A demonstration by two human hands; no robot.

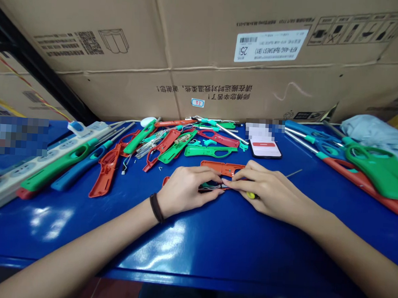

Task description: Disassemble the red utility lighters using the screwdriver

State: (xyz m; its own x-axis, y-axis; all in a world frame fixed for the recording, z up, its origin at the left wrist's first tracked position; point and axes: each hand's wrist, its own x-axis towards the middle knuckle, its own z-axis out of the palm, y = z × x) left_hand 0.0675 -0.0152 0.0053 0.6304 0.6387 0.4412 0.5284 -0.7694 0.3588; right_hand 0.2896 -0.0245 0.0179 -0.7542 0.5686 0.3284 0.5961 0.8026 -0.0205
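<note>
On the blue surface [233, 245] I see the left hand [185, 188], grip closed around a red casing [165, 181]; just right, the right hand [267, 189] curls snugly round a yellow-ended tool [251, 195].

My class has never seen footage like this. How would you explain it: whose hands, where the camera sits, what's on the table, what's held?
There is no robot: one person works with two bare hands, the left hand and right hand. The single picture comes from a camera on that person's head, looking forward and down. On the blue table lie loose plastic casings, long lighter-like tools, a phone and a power strip; behind stands cardboard. The left hand holds a reddish casing, mostly hidden; the right hand grips a yellow-ended object, also partly hidden. Their fingertips meet over the casing.
</note>
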